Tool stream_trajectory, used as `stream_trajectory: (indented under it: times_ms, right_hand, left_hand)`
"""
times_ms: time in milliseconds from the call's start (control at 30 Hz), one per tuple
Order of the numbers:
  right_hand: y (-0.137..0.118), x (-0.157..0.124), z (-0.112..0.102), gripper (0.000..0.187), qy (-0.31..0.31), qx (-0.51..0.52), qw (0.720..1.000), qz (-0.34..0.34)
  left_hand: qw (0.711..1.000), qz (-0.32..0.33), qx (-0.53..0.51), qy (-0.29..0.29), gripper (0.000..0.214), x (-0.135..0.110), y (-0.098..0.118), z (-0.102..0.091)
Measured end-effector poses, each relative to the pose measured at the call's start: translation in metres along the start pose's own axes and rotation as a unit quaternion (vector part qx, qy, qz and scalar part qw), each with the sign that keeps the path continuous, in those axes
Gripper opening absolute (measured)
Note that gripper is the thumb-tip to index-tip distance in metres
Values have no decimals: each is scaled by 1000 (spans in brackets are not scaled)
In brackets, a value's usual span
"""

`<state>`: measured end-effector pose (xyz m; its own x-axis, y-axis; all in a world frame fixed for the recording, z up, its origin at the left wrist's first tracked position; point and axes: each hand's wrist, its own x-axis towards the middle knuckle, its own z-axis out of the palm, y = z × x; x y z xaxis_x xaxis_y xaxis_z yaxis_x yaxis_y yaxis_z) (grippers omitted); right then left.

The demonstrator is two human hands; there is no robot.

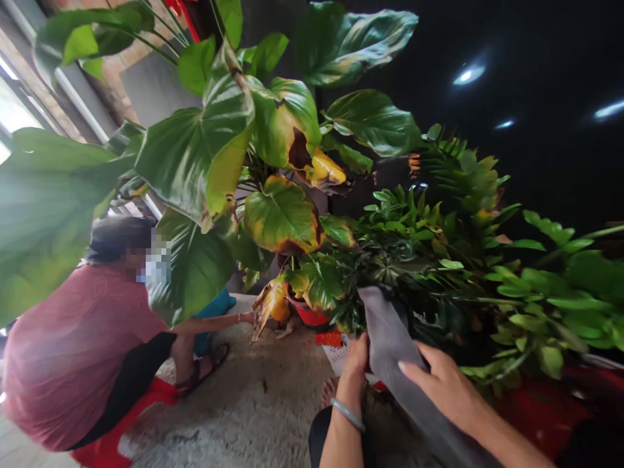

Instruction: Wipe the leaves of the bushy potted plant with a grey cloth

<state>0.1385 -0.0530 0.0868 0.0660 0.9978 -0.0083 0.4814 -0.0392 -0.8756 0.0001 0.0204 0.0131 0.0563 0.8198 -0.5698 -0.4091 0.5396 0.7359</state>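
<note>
A long piece of grey cloth (390, 354) stretches from the plants down toward the lower right. My left hand (357, 361), with a pale bangle on the wrist, grips its left edge; most of those fingers are hidden behind it. On the other side, my right hand (446, 383) holds the cloth with the thumb lying on top. A dark shape shows behind the cloth's upper end, too covered to name. Dark green foliage (385, 266) is just beyond both hands.
At left a person in a red shirt (82, 344) sits on a red stool (131, 416), one hand at a withered leaf (267, 309). A large-leaved plant (195, 149) overhangs a red pot (312, 314). More plants (550, 299) fill the right. Printed paper (336, 354) lies on the concrete floor (244, 390).
</note>
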Motion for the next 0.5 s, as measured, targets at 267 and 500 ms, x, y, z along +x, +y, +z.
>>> stream_trajectory:
  times_ms: [267,500]
  right_hand:
    - [9,-17,12,47,25,46,997,64]
    - [4,-38,-10,43,-32,-72,995,-56]
  left_hand:
    - [982,-37,-89,-160,34,-38,-13,-5]
    - [978,-23,-130,-160,34,-71,-30,-22]
